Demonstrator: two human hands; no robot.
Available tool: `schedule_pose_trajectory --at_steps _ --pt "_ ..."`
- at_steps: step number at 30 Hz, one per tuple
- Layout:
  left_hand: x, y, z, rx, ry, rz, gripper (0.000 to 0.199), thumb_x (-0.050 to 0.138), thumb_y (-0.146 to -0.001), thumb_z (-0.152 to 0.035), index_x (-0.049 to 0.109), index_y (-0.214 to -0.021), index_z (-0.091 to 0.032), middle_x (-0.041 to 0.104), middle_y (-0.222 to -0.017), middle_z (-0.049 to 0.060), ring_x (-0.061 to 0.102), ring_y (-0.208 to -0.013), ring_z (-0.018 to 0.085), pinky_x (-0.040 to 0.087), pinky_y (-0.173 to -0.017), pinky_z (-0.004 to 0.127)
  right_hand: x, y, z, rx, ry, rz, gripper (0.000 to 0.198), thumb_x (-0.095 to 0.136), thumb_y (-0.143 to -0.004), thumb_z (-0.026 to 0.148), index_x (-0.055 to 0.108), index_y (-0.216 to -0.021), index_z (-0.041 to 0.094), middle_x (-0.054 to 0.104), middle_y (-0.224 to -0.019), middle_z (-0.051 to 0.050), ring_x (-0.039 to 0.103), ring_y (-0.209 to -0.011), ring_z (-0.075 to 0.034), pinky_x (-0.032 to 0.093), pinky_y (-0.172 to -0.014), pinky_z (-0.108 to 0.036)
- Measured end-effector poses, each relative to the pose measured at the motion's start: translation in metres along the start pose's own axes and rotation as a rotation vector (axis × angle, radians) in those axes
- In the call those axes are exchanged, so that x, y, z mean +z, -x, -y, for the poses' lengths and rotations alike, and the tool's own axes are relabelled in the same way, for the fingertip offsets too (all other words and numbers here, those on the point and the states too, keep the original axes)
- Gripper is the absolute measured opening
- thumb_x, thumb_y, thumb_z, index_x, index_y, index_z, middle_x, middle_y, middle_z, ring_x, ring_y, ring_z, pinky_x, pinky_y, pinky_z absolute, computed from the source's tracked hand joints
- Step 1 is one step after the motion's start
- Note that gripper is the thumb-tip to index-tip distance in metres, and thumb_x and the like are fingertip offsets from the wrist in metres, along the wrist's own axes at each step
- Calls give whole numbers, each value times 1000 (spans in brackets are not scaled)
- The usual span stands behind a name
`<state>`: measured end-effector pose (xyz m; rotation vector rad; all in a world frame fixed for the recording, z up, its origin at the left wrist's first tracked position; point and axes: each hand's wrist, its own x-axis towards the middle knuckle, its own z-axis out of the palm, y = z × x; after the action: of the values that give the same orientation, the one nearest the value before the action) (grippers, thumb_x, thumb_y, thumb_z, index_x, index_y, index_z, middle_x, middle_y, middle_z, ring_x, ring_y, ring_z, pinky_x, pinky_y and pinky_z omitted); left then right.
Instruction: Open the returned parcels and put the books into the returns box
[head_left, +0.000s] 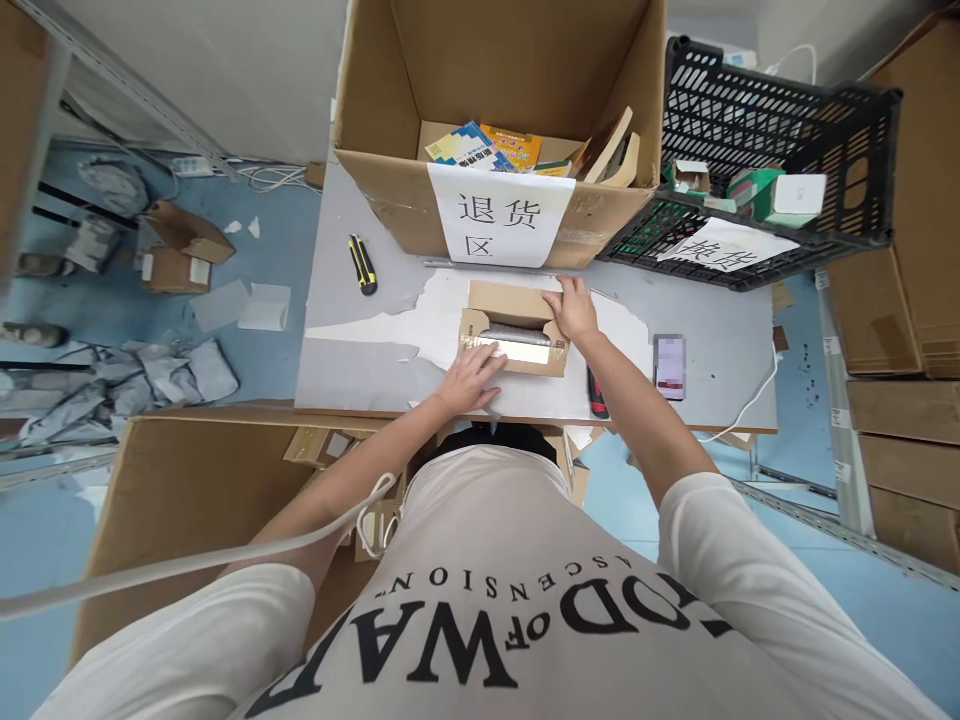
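A small brown cardboard box [551,366] lies on the work surface before me, its lid tilted up at the back. Something wrapped in grey shows inside it, and a white label or sheet lies across its front. My left hand [471,380] rests on the box's near left part, fingers spread. At the far right corner, my right hand [576,312] has its fingers curled over the raised lid. Right of the box, a red and black tool [597,394] is partly hidden by my right forearm. A yellow and black utility knife [363,266] lies off to the left.
Beyond stands a large open carton [390,205] with several books inside and a paper sign. A black plastic crate [862,215] holding small boxes is at the back right. A phone [670,367] lies on the table [735,370]. Another big carton [195,490] sits below left.
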<state>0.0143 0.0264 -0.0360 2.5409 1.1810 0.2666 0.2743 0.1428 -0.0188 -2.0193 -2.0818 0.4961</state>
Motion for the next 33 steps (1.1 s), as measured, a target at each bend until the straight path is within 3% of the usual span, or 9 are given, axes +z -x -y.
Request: schedule_pose_trajectory --at_steps 3,7,10,15,20,24,26,29,33 --pt "-20 -12 32 -128 21 -53 101 69 -69 -62 31 -148 -12 33 -151 24 29 -140 41 27 -110 57 -9 26 6 -247 74 -83 49 34 -98 35 43 -140 12 39 -143 -20 32 -135 -32 27 -109 -53" --pt "-33 -29 78 69 114 76 114 73 -58 -69 31 -147 -10 32 -152 24 22 -144 41 26 -113 55 -15 66 17 -562 145 204 48 42 -95 37 47 -136 12 53 -126 -19 44 -121 -31 34 -103 -47" --pt "-28 -35 95 114 187 43 111 74 -62 -65 30 -146 -8 35 -149 25 25 -143 37 29 -114 51 -11 80 26 -470 218 282 59 61 -85 37 46 -136 11 54 -121 -19 49 -111 -33 39 -95 -45" --pt "-16 -31 93 55 214 -36 113 80 -58 -58 28 -144 -7 41 -145 26 31 -141 35 32 -114 49 -9 80 38 -300 215 299 59 78 -71 35 51 -119 14 58 -116 -16 53 -107 -31 38 -91 -40" --pt "-10 -28 91 56 212 -82 109 80 -59 -56 31 -143 -7 42 -143 27 32 -141 37 31 -114 51 -7 100 47 -312 352 317 25 55 -88 19 54 -113 14 67 -95 -14 60 -92 -27 42 -81 -35" --pt "-5 -32 87 18 208 -85 96 74 -67 -50 33 -142 -6 43 -143 25 30 -142 36 32 -114 52 1 124 38 -404 375 231 35 30 -93 7 60 -110 17 67 -107 -15 59 -103 -25 43 -86 -35" --pt "-3 -36 85 -3 206 -84 88 70 -71 -44 35 -142 -7 44 -143 24 30 -142 35 33 -114 52 9 136 30 -460 346 214 39 29 -94 8 59 -118 17 62 -124 -15 55 -118 -25 41 -95 -37" --pt "-7 -39 84 6 196 -70 84 68 -71 -38 35 -142 -7 44 -143 23 29 -143 34 33 -114 50 25 154 20 -525 295 194 45 31 -94 9 48 -135 15 41 -150 -13 35 -140 -27 30 -110 -45" --pt "-30 -37 85 82 137 68 91 67 -66 -34 31 -144 -4 38 -148 24 25 -144 33 32 -113 48 31 166 13 -535 219 239 54 37 -92 11 36 -146 12 29 -156 -13 24 -146 -27 25 -115 -48"
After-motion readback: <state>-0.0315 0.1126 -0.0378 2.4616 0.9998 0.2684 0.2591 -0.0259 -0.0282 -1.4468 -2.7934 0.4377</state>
